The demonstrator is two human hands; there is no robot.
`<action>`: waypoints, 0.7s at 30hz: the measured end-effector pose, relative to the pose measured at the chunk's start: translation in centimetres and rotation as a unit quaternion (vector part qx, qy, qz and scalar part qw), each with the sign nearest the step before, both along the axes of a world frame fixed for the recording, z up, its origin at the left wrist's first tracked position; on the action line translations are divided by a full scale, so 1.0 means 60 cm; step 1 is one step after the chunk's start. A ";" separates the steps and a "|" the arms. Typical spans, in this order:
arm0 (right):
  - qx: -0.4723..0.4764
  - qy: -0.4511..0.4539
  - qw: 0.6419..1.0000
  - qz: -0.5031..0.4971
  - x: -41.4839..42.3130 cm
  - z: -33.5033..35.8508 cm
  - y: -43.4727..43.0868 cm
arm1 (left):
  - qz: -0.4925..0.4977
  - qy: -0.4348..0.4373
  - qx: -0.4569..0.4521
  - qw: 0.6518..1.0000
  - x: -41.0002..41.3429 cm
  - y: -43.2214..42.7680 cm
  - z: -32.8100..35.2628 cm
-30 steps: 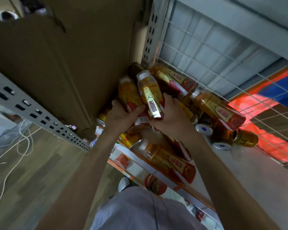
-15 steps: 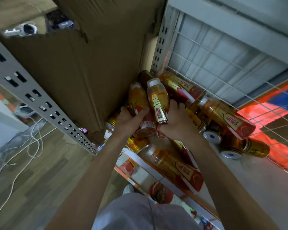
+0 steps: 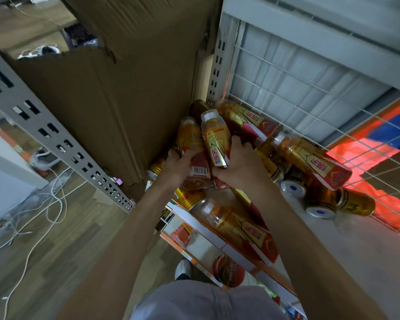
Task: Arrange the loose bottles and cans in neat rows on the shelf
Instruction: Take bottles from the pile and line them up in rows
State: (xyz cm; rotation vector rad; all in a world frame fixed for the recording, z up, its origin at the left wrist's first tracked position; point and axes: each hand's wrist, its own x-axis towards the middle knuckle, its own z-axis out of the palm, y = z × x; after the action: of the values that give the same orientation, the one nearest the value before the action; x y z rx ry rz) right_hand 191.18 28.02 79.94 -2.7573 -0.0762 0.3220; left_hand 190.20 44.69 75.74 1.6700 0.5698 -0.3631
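Grips unchanged since a second ago: left hand (image 3: 177, 168) clasps barcode bottle (image 3: 191, 140), right hand (image 3: 244, 168) white-capped bottle (image 3: 215, 139), pressed side by side; row on shelf (image 3: 337, 255) judged barely begun.

Left hand (image 3: 177, 166) and right hand (image 3: 244, 169) bare, forearms bare too. Pale grey garment (image 3: 194, 301) on torso. White shoe (image 3: 183, 270) below.
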 end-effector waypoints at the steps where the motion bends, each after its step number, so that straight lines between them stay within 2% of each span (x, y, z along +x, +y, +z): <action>1: 0.002 -0.005 1.000 -0.001 0.001 -0.001 0.000 | 0.006 -0.013 -0.010 1.000 -0.006 -0.001 0.008; 7: 0.039 -0.017 0.999 -0.003 -0.020 0.022 -0.020 | 0.003 -0.072 -0.079 0.994 -0.064 0.012 0.053; 10: 0.116 -0.023 0.993 -0.023 -0.060 0.043 -0.044 | 0.034 -0.075 -0.166 0.983 -0.107 0.021 0.076; 14: 0.256 0.007 0.962 -0.091 -0.135 0.063 -0.078 | 0.025 -0.096 -0.212 0.972 -0.160 0.020 0.075; 18: 0.335 0.051 0.920 -0.199 -0.207 0.051 -0.114 | 0.007 -0.039 -0.243 0.969 -0.184 -0.008 0.050; 21: 0.347 0.058 0.896 -0.272 -0.249 0.033 -0.141 | 0.003 0.015 -0.282 0.959 -0.198 -0.042 0.026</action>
State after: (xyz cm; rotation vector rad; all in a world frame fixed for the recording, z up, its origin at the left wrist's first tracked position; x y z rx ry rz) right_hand 176.22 19.54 81.92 -1.9369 0.5059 0.2390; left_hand 178.32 42.17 77.28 1.1130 0.4392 -0.4961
